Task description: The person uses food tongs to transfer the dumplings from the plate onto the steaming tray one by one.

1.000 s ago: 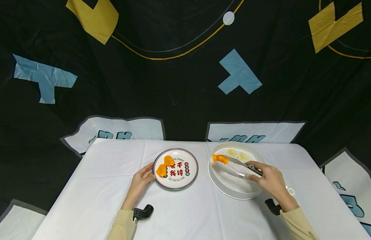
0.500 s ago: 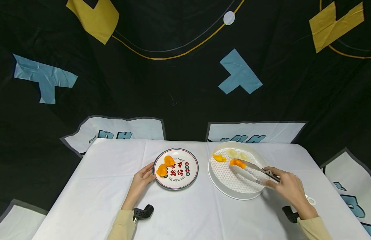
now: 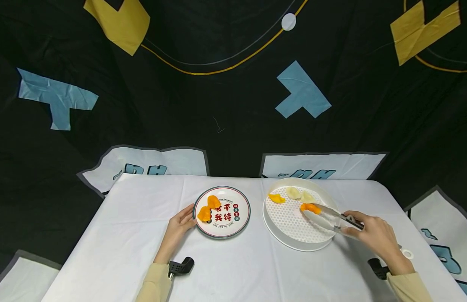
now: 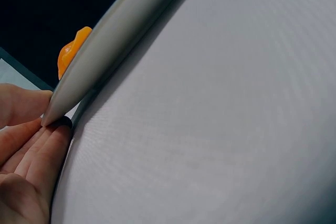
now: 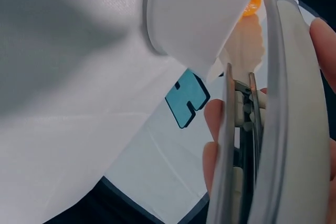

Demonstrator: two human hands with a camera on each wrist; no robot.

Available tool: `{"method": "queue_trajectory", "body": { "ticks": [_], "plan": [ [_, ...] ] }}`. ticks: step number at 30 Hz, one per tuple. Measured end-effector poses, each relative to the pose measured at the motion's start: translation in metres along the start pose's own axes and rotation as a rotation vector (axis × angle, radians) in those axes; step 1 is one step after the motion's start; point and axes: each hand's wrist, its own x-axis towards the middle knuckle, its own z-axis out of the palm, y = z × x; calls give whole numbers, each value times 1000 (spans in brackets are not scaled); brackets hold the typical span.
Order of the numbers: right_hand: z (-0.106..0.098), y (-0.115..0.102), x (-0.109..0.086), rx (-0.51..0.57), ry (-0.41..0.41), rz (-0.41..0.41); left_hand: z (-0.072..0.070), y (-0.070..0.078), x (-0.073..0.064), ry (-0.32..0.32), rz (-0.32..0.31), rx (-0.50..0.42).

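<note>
Over on the left, the left hand (image 3: 179, 224) pinches the edge of the round printed plate (image 3: 222, 231), thumb above the rim and fingers beneath, as the left wrist view shows clearly. Two orange pieces of food, one farther (image 3: 214, 202) and one nearer (image 3: 204, 214), sit touching on the plate's left half, beside the red lettering.

Across to the right, the right hand (image 3: 374, 233) grips the metal tongs (image 3: 333, 213), thumb on one side and fingers on the other. Out at the tips there's the orange piece in the tongs (image 3: 310, 208), over the patterned white liner (image 3: 290, 224) of the round white container (image 3: 278, 240). It appears to lie between the two tips, though from this far off I can't tell how firmly they squeeze it.

Just beyond, two pale pieces (image 3: 293, 193) lie side by side on the liner, with a yellow piece (image 3: 277, 199) near them at the left wall. Plate and container stand apart on the white cloth (image 3: 248, 272), tan sleeves (image 3: 155, 289) reaching in from the near edge.
</note>
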Motion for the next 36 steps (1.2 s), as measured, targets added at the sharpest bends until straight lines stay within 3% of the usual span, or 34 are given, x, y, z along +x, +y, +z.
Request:
{"method": "queue_trajectory", "body": {
  "ticks": [10,19,29,36],
  "plan": [
    [-1,2,5,-24,-41,15,1,5,-1,-9,-2,-9],
    [-2,-2,6,-12,-21,13,1,3,0,14,-9,10],
    [-1,-16,11,25,5,-24,1,1,1,3,-21,-15],
    [4,-38,17,55,-13,-37,1,2,1,3,-18,-17]
  ]
}}
